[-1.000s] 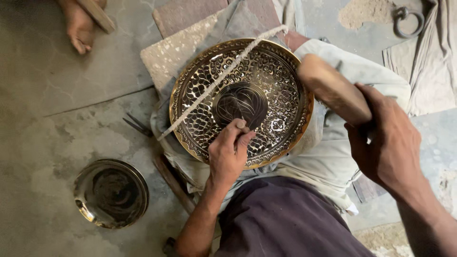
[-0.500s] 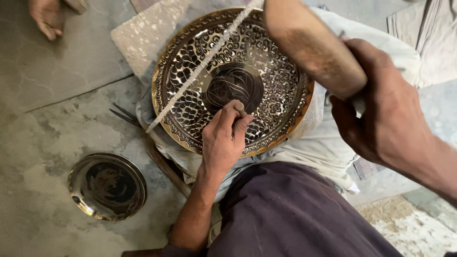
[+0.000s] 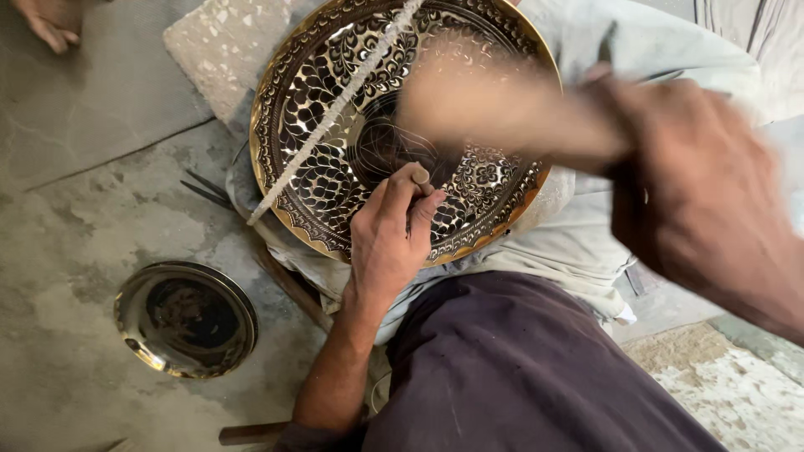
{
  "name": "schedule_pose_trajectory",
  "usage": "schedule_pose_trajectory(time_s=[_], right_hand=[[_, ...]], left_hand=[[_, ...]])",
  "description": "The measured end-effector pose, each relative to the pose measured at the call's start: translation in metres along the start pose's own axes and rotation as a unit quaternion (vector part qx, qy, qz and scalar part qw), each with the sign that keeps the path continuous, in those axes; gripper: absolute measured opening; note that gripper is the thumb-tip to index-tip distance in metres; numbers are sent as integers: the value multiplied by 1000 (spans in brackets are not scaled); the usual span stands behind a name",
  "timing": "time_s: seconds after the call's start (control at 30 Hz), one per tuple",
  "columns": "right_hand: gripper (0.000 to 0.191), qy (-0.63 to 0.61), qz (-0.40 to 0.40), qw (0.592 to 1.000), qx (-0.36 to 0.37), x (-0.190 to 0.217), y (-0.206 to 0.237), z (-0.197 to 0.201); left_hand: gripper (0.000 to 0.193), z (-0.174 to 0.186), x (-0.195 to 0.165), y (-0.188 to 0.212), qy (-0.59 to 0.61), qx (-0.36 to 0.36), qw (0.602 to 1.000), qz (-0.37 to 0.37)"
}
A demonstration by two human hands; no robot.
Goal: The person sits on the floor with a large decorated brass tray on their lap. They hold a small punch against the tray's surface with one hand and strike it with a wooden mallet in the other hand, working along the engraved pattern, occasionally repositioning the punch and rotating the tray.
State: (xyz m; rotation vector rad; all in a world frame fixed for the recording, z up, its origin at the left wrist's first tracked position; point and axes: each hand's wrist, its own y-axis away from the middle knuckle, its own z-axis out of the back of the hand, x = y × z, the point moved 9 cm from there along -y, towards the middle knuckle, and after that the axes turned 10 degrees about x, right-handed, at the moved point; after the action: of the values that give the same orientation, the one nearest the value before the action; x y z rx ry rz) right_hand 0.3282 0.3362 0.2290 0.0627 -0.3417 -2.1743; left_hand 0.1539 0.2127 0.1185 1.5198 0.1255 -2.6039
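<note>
A round brass tray (image 3: 318,75) with a dark, engraved flower pattern rests tilted on pale cloth over my lap. My left hand (image 3: 389,238) lies on its lower part and pinches a short chisel (image 3: 419,177) upright against the metal near the centre. My right hand (image 3: 695,192) is blurred at the right, gripping a wooden mallet (image 3: 494,105) whose head hangs over the tray just above the chisel. A pale twisted cord (image 3: 335,109) runs diagonally across the tray.
A small round metal dish (image 3: 186,320) with a dark inside sits on the concrete floor at lower left. Thin metal tools (image 3: 208,189) lie beside the tray's left rim. Another person's hand (image 3: 46,21) shows at top left. A stone slab (image 3: 209,50) lies under the tray.
The view has closed in on the tray. My right hand has swung the mallet down and left toward the chisel. My left hand has stayed on the tray.
</note>
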Motion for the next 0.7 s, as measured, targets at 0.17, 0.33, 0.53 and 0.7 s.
schedule_pose_trajectory(time_s=[0.17,0.33,0.53,0.7], right_hand=[[63,-131,-48,990,-30,-15,7,-3],[69,-90,-43,995,-21,4,-12,13],[66,-72,-46,996,-3,10,-20,17],[52,-10,-50,999,6,0,-3,-2]], left_hand=[[22,0,2,-1,3,10,1000,23],[21,1,-1,-1,-15,14,1000,9],[20,-2,1,-2,5,14,1000,1],[23,-2,1,-1,2,18,1000,-11]])
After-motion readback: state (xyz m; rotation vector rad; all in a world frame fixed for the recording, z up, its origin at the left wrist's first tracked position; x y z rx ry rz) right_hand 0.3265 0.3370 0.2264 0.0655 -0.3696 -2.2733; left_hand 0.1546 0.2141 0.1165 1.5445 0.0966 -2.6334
